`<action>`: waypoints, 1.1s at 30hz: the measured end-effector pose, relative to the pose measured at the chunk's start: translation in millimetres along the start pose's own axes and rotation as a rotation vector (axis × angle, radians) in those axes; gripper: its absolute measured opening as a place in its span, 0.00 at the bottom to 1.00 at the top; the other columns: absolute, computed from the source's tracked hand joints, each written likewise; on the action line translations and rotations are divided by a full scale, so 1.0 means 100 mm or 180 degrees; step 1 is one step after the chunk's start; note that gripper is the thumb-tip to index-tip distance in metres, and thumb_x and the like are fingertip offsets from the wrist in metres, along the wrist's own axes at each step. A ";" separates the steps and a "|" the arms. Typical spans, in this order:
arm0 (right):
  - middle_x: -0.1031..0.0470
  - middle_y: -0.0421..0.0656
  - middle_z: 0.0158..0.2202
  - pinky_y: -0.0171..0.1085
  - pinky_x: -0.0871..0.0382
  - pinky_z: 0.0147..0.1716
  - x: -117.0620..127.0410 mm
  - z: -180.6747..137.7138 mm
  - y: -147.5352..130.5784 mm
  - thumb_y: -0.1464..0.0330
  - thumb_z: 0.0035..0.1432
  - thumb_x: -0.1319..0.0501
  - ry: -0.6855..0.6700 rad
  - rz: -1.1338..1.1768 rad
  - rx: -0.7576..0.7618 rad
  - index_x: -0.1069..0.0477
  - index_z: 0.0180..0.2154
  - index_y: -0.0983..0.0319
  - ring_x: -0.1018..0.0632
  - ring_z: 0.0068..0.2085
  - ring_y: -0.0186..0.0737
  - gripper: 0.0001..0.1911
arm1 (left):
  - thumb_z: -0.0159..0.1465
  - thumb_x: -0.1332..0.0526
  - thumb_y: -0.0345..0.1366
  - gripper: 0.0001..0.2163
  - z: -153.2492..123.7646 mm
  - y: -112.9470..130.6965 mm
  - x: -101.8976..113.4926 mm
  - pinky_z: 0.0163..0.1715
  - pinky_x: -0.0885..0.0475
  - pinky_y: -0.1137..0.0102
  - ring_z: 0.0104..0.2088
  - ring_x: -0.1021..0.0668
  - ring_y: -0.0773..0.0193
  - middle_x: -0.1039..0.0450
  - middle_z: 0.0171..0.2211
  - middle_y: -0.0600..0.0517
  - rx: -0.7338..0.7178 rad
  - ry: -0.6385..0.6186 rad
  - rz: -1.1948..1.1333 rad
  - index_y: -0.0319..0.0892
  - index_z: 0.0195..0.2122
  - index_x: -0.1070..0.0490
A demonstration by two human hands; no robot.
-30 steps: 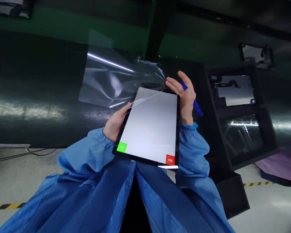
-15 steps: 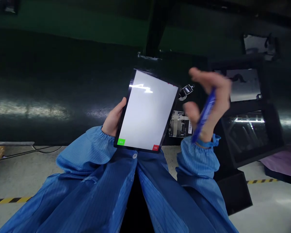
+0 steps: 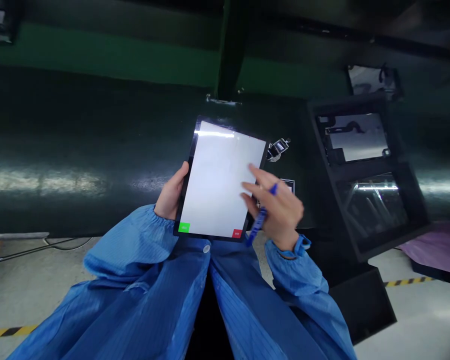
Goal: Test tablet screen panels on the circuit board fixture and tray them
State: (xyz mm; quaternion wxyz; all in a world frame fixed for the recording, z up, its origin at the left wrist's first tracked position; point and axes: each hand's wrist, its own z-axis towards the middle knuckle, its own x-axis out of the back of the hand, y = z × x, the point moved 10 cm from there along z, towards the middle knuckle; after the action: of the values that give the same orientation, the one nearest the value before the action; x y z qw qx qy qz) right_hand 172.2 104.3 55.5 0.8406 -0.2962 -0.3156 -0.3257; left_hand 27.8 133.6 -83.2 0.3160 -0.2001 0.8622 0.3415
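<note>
A tablet with a white lit screen is tilted in front of my body, showing a green box at its lower left corner and a red one at its lower right. My left hand grips its left edge, thumb on the frame. Over the right part of the screen is my right hand, slightly blurred, with a blue pen held between its fingers. Whether those fingertips touch the glass I cannot tell. Partly hidden behind this hand lies a device with bare inner parts.
A small metal piece lies by the tablet's upper right corner on the dark table. To the right stands a black foam tray holding screen panels. A black box sits below it.
My right hand, with the blue pen, has come left and down from beside the tablet to over its screen. It now covers much of the device behind. My left hand keeps its grip.
</note>
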 end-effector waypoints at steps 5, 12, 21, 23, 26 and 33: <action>0.16 0.43 0.40 0.43 0.21 0.41 0.44 -0.37 0.81 0.69 0.63 0.37 0.0466 -0.0297 -0.1221 0.22 0.45 0.56 0.16 0.39 0.44 0.09 | 0.70 0.49 0.54 0.25 -0.02 0.02 0.14 0.52 0.23 0.52 0.53 0.20 0.41 0.18 0.47 0.45 0.0014 0.0470 -0.0009 0.41 0.55 0.25; 0.20 0.42 0.29 0.36 0.27 0.30 0.17 -0.89 1.41 0.67 0.64 0.39 -0.0027 -0.0414 -0.1490 0.20 0.37 0.61 0.21 0.28 0.38 0.09 | 0.70 0.46 0.47 0.18 -0.12 0.07 0.30 0.54 0.24 0.61 0.51 0.19 0.47 0.16 0.36 0.53 -0.0046 0.1014 -0.0080 0.44 0.49 0.23; 0.21 0.44 0.29 0.35 0.30 0.30 0.05 -0.86 1.42 0.65 0.67 0.41 -0.0327 -0.0675 -0.1304 0.19 0.40 0.61 0.22 0.28 0.38 0.12 | 0.73 0.51 0.45 0.20 -0.14 0.05 0.32 0.29 0.18 0.66 0.27 0.16 0.57 0.17 0.31 0.51 0.0016 0.1342 -0.0203 0.40 0.48 0.22; 0.21 0.44 0.28 0.35 0.31 0.29 0.04 -0.87 1.42 0.65 0.67 0.42 -0.0373 -0.0804 -0.1265 0.19 0.40 0.61 0.22 0.28 0.38 0.13 | 0.73 0.51 0.45 0.21 -0.14 0.06 0.29 0.26 0.18 0.66 0.27 0.16 0.56 0.16 0.33 0.49 0.0022 0.1356 -0.0208 0.39 0.46 0.22; 0.22 0.44 0.27 0.34 0.33 0.29 0.02 -0.87 1.43 0.64 0.68 0.44 -0.0516 -0.1005 -0.1234 0.19 0.41 0.61 0.23 0.28 0.37 0.15 | 0.74 0.52 0.45 0.22 -0.15 0.06 0.31 0.28 0.18 0.68 0.25 0.17 0.58 0.17 0.29 0.50 0.0004 0.1412 -0.0280 0.38 0.42 0.21; 0.24 0.40 0.27 0.34 0.32 0.32 0.00 -0.72 1.24 0.63 0.66 0.42 -0.0570 -0.0501 -0.1558 0.22 0.40 0.60 0.23 0.29 0.36 0.11 | 0.73 0.50 0.46 0.21 -0.11 0.03 0.34 0.36 0.17 0.67 0.26 0.16 0.60 0.16 0.33 0.50 0.0000 0.1281 -0.0276 0.39 0.45 0.21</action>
State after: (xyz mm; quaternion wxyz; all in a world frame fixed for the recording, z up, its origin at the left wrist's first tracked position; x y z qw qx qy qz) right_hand 287.5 129.8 -26.1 0.6848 -0.4928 -0.3226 -0.4291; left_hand -2.4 123.0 -98.5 0.1517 -0.3011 0.8986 0.2807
